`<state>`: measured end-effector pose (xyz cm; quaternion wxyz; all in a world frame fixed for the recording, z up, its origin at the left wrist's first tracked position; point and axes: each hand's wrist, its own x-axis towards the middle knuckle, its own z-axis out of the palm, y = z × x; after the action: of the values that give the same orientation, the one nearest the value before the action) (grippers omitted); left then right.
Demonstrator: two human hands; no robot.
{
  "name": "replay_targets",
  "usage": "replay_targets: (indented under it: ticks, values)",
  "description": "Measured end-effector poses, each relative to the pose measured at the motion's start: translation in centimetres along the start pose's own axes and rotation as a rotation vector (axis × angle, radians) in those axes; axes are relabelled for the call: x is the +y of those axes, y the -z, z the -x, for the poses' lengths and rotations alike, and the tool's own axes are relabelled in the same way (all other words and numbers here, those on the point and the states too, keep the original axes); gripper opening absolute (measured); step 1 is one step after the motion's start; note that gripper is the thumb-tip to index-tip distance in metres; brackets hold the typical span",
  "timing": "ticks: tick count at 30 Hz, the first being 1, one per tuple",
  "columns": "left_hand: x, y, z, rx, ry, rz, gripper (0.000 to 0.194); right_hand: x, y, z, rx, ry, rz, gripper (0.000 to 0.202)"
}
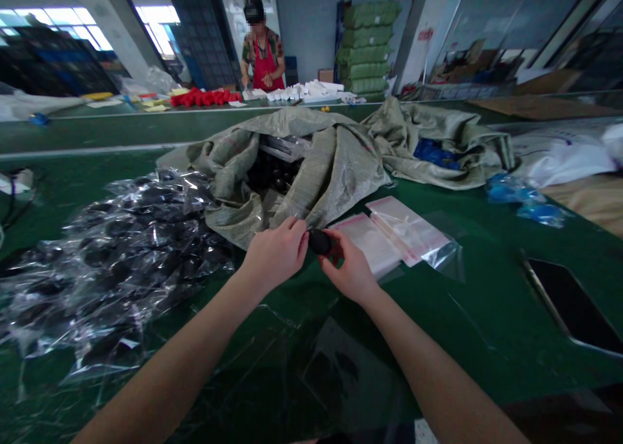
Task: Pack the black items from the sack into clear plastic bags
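above the green tabletop (487, 327), both hands (278, 252) (351, 272), fingers curled, pinch one rounded black object (320, 241).

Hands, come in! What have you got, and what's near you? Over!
Right hand gripping rounded black piece. Left hand up against it. Open sack just beyond, flat clear bags off to the right. Over.

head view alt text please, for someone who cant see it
Two bare hands, left and right, hold a small black item over a green table. Bagged black items lie to the left, an open sack behind, clear bags and a phone to the right.
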<state>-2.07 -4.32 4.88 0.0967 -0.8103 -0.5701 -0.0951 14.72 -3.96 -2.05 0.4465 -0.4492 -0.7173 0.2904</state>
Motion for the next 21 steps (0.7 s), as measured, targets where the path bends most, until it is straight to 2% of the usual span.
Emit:
replay_targets:
  ticks: [4, 7, 16, 21]
  values:
    - [0.17, 0.18, 0.16, -0.026, -0.034, -0.012, 0.034, 0.25, 0.20, -0.15, -0.016, -0.014, -0.011, 0.045]
    - [0.15, 0.24, 0.24, -0.048, -0.046, -0.001, 0.034, 0.51, 0.24, -0.21, -0.012, 0.039, -0.006, 0.043]
    - [0.05, 0.41, 0.35, -0.053, -0.106, -0.010, 0.034, 0.76, 0.41, -0.13, 0.124, 0.134, 0.135, 0.042]
    - [-0.10, 0.46, 0.28, -0.062, -0.094, -0.001, 0.033, 0.93, 0.37, -0.23, 0.109, 0.053, -0.022, 0.044]
